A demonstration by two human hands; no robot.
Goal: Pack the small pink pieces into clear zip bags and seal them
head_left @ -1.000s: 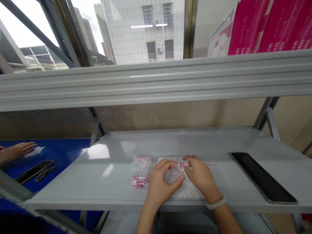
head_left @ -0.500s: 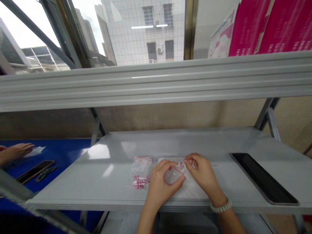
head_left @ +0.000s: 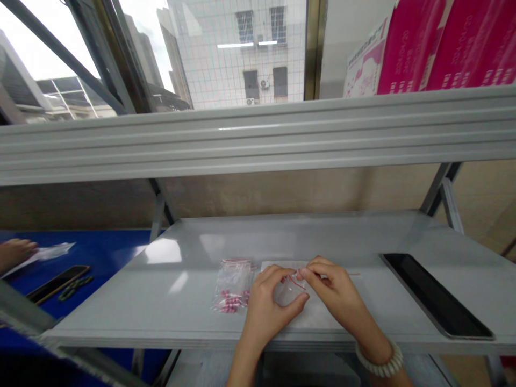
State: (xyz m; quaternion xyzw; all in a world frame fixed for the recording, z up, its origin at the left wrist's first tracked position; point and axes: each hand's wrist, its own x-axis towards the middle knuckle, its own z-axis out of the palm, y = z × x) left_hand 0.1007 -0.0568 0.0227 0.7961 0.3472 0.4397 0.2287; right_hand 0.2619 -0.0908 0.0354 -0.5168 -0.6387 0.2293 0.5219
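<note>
My left hand (head_left: 271,301) holds a small clear zip bag (head_left: 285,293) with a red seal line, its fingers and thumb curved around the bag's opening. Fingertips of my right hand (head_left: 332,282) are pinched together at that opening, close to the left fingertips. What the right fingers hold is too small to make out. Under both hands lies a white sheet (head_left: 318,317). Left of my left hand, clear zip bags (head_left: 231,285) with pink beads (head_left: 230,302) inside lie on the grey table (head_left: 161,301).
A black tablet (head_left: 435,295) lies on the table at right. Pink boxes (head_left: 427,48) stand on the shelf (head_left: 258,140) above. On a blue table (head_left: 116,252) at left are a phone (head_left: 58,283), a dark green item (head_left: 76,287) and another person's hand (head_left: 16,253) with clear plastic.
My right hand has moved left, its fingertips now at the bag's opening and covering the pink beads seen on the sheet before. The other person's hand has shifted left.
</note>
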